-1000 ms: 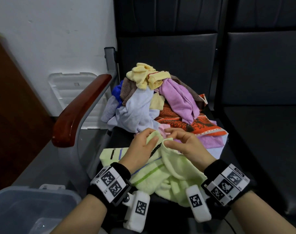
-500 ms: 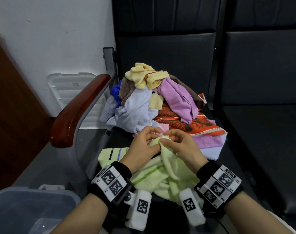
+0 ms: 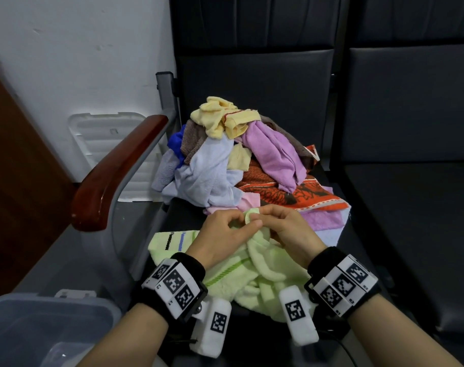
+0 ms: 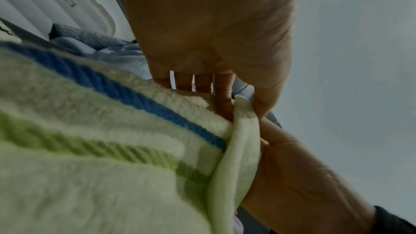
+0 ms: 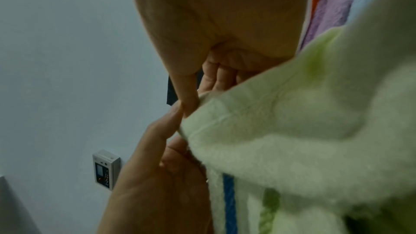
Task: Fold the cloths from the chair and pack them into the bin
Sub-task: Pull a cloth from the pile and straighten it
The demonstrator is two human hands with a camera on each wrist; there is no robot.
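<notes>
the task looks barely begun: left hand (image 3: 220,235) and right hand (image 3: 289,229) each pinch a corner of the green striped towel (image 3: 254,282) on the chair seat (image 3: 400,221), the pile (image 3: 241,160) unfolded behind, the bin (image 3: 48,324) seemingly without cloths.

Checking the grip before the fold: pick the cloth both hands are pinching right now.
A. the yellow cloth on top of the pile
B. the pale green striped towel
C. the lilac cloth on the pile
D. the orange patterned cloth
B: the left hand and the right hand both pinch an edge of the pale green striped towel; the pile behind is untouched.
</notes>
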